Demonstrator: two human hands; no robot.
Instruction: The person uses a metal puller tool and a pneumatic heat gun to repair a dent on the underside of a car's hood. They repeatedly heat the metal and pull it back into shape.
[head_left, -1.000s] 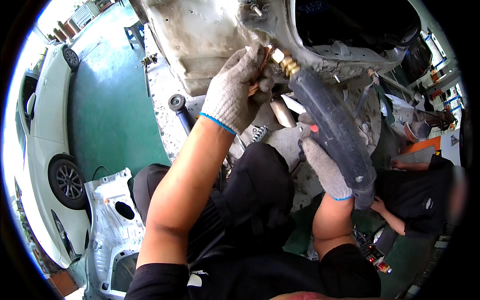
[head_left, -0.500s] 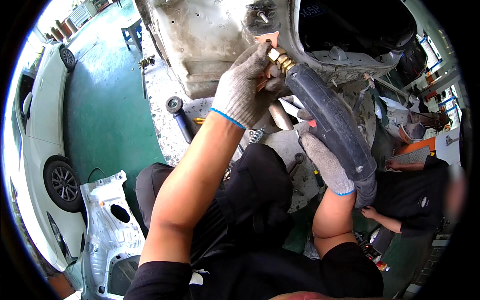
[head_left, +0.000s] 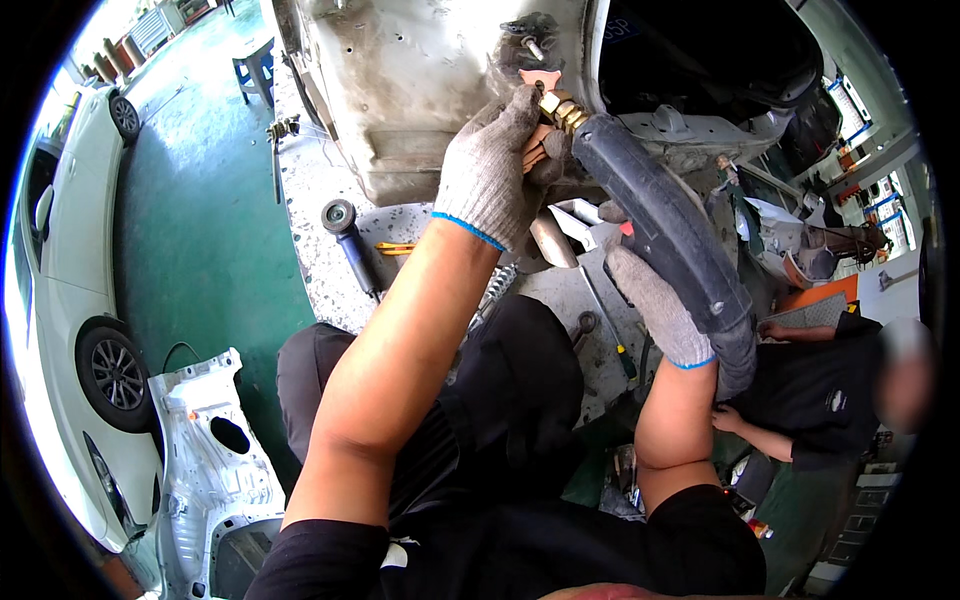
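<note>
My gloved left hand is closed around several copper-coloured metal tabs, with its fingertips at the front of a black welding gun. Brass fittings form the gun's front end. A flat, notched copper tab sticks out past them, just below a threaded stud on the worn white car body panel. Whether that tab touches the panel I cannot tell. My gloved right hand grips the gun from its left side; the gun hides part of its fingers.
An angle grinder and a yellow utility knife lie on the speckled work surface to the left. A screwdriver and a spanner rest near my knee. A co-worker is at the right; a white car stands left.
The view has shifted slightly, and more of the screwdriver and the tabs in my left hand shows. Gun and copper tab sit a little nearer the stud; both hands keep their hold.
</note>
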